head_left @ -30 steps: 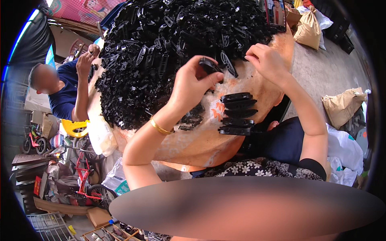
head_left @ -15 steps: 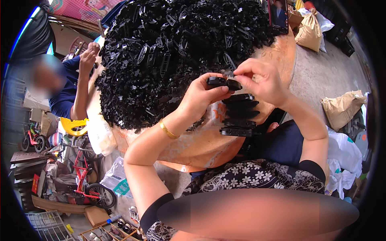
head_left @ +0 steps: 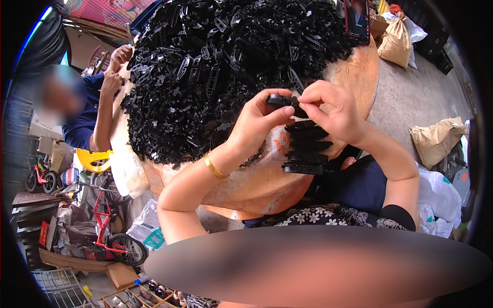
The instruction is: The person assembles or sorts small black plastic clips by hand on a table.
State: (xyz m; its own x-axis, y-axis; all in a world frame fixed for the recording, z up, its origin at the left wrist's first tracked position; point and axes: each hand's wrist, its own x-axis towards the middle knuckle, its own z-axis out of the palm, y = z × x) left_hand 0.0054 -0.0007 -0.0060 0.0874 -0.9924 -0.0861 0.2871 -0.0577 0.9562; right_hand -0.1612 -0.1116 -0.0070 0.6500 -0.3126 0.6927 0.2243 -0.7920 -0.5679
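Note:
My left hand point(head_left: 257, 120) is closed round a black plastic part point(head_left: 279, 100), thumb on the near side. My right hand point(head_left: 331, 109) pinches at the part's right end, its thumb and forefinger pressed together there. Whether a small separate piece sits between those fingertips is hidden. Just below the hands, several similar black plastic parts point(head_left: 308, 149) lie in a row at the table's near edge. Beyond them spreads a large heap of loose black plastic pieces point(head_left: 205, 77), some of them long open frames.
The heap covers much of the round orange-brown table point(head_left: 246, 187). A phone point(head_left: 357, 23) stands at its far right. Across on the left, a co-worker point(head_left: 87, 110) handles something small. A red bicycle point(head_left: 105, 220) stands at lower left; paper sacks point(head_left: 395, 43) lie at right.
My right fingertips have come down closer against the black part, which has turned slightly between my hands. The co-worker's hands have shifted, one now higher than the other.

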